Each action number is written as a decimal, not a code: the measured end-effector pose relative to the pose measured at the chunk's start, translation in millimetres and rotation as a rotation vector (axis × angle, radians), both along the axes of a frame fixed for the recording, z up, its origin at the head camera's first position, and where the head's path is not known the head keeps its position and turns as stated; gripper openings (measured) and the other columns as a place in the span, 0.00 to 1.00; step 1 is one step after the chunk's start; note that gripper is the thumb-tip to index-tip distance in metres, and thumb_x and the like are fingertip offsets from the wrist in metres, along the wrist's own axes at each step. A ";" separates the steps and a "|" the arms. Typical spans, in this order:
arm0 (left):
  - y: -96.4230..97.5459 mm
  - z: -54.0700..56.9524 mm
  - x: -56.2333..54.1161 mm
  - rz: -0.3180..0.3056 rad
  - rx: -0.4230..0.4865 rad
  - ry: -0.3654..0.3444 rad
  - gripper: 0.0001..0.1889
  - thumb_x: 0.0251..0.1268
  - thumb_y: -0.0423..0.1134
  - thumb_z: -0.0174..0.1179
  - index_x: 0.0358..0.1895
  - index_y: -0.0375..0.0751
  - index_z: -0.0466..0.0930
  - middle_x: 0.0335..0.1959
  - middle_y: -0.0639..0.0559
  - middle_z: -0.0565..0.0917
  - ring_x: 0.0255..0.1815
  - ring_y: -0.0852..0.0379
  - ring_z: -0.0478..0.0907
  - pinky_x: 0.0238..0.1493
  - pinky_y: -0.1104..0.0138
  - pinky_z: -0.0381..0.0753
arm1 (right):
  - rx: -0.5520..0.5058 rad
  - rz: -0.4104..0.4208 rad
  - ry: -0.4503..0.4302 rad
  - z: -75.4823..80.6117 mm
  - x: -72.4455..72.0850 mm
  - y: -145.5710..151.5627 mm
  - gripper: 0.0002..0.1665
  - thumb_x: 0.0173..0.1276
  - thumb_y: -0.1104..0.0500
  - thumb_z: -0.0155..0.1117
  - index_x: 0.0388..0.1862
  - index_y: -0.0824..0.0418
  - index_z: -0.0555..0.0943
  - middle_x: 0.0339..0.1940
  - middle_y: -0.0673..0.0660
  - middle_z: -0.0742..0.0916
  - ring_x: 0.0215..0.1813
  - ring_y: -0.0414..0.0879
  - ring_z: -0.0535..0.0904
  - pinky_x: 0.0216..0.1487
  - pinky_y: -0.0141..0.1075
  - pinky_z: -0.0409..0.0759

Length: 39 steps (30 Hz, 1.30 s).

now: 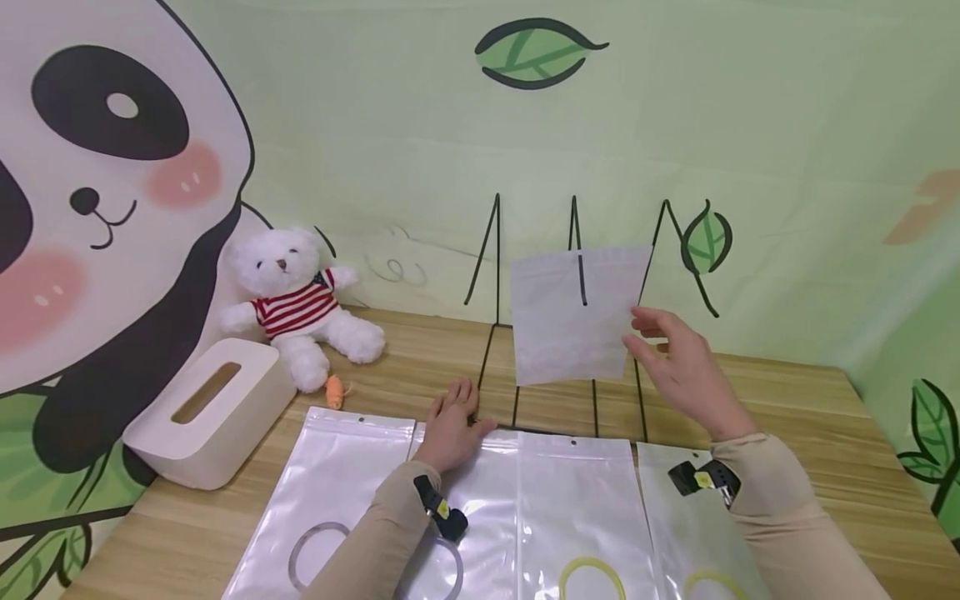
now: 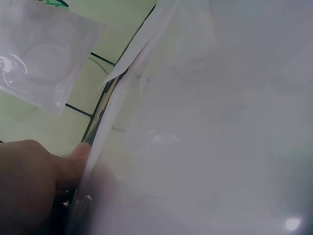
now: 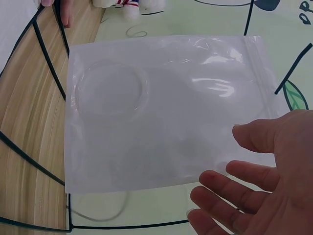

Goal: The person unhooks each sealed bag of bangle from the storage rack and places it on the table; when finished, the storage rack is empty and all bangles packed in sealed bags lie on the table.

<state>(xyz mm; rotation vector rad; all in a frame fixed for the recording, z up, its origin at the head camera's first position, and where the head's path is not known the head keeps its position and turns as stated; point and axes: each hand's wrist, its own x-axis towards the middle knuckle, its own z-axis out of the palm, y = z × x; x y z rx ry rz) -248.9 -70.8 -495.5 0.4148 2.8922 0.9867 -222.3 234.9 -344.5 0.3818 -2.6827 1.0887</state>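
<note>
A black wire rack point(image 1: 498, 258) with upright hooks stands on the wooden table. From its middle hook hangs a white zip bag point(image 1: 558, 333), with a round ring outline showing through it in the right wrist view. My right hand point(image 1: 678, 362) is beside the bag's right edge, thumb and fingers spread apart with nothing pinched between them. Low at the rack's front left, my left hand point(image 1: 450, 425) grips the wire frame; the thumb lies along it in the left wrist view, and the other fingers are mostly hidden.
Several larger zip bags point(image 1: 573, 492) line the rack's front side by side, showing grey and yellow rings. To the left are a white tissue box point(image 1: 255, 417), a teddy bear point(image 1: 300, 304) in a striped shirt and a small orange toy point(image 1: 334, 392). A printed panda wall is behind.
</note>
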 end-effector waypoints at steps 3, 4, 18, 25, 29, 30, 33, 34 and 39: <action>0.0 0.5 -0.4 0.006 -0.007 -0.013 0.37 0.71 0.50 0.56 0.73 0.30 0.55 0.76 0.39 0.51 0.78 0.45 0.42 0.75 0.51 0.37 | -0.004 0.000 -0.007 1.1 -0.9 -0.8 0.32 0.77 0.49 0.52 0.70 0.68 0.65 0.64 0.66 0.75 0.61 0.59 0.71 0.60 0.55 0.69; -0.1 0.7 -0.3 0.008 -0.004 -0.016 0.37 0.71 0.50 0.55 0.73 0.30 0.55 0.77 0.39 0.50 0.78 0.46 0.41 0.75 0.51 0.36 | -0.005 0.000 -0.010 1.3 -1.2 -0.9 0.32 0.77 0.49 0.51 0.70 0.68 0.65 0.64 0.66 0.75 0.61 0.59 0.71 0.60 0.55 0.69; -0.3 0.9 -0.4 0.001 -0.013 -0.010 0.37 0.70 0.50 0.56 0.73 0.30 0.55 0.76 0.39 0.51 0.78 0.45 0.42 0.75 0.50 0.37 | -0.015 -0.024 -0.021 3.4 -7.5 -2.5 0.33 0.76 0.48 0.52 0.71 0.67 0.64 0.66 0.66 0.71 0.64 0.59 0.67 0.61 0.55 0.69; -0.7 2.0 0.6 -0.006 -0.014 -0.001 0.37 0.71 0.50 0.56 0.73 0.29 0.56 0.76 0.38 0.52 0.78 0.44 0.43 0.75 0.50 0.37 | -0.012 -0.032 -0.021 6.0 -8.0 -3.9 0.34 0.76 0.49 0.53 0.73 0.66 0.62 0.67 0.67 0.69 0.65 0.61 0.65 0.62 0.56 0.68; -0.9 1.7 0.1 -0.006 -0.020 -0.002 0.37 0.71 0.50 0.56 0.73 0.29 0.56 0.76 0.38 0.52 0.78 0.44 0.43 0.75 0.50 0.37 | -0.015 -0.028 -0.010 5.3 -9.5 -3.7 0.35 0.76 0.50 0.53 0.74 0.67 0.60 0.69 0.67 0.68 0.67 0.62 0.65 0.62 0.57 0.68; -0.9 1.5 0.0 -0.005 -0.018 -0.004 0.37 0.70 0.50 0.56 0.73 0.29 0.56 0.76 0.38 0.52 0.78 0.44 0.43 0.75 0.50 0.37 | -0.015 -0.026 -0.006 5.0 -10.0 -3.5 0.35 0.76 0.50 0.53 0.74 0.67 0.59 0.69 0.67 0.68 0.67 0.62 0.64 0.62 0.57 0.68; -0.8 2.5 0.5 -0.003 -0.005 -0.011 0.37 0.71 0.50 0.56 0.73 0.29 0.56 0.76 0.38 0.51 0.78 0.44 0.42 0.75 0.50 0.37 | -0.017 -0.020 0.002 4.9 -11.1 -3.5 0.36 0.76 0.50 0.53 0.74 0.68 0.58 0.71 0.67 0.67 0.67 0.62 0.64 0.63 0.57 0.68; -0.9 2.5 0.4 -0.003 -0.002 -0.015 0.37 0.71 0.49 0.56 0.73 0.29 0.55 0.76 0.38 0.51 0.78 0.44 0.42 0.75 0.50 0.37 | -0.018 -0.019 0.004 5.0 -11.3 -3.6 0.36 0.76 0.50 0.53 0.74 0.69 0.57 0.71 0.68 0.67 0.68 0.62 0.64 0.63 0.57 0.68; -0.9 1.9 0.1 0.001 -0.002 -0.019 0.37 0.71 0.50 0.55 0.73 0.30 0.55 0.77 0.39 0.51 0.78 0.45 0.42 0.75 0.50 0.36 | -0.019 -0.029 -0.002 5.8 -11.7 -4.5 0.38 0.76 0.49 0.52 0.75 0.68 0.54 0.70 0.68 0.68 0.68 0.61 0.64 0.63 0.57 0.67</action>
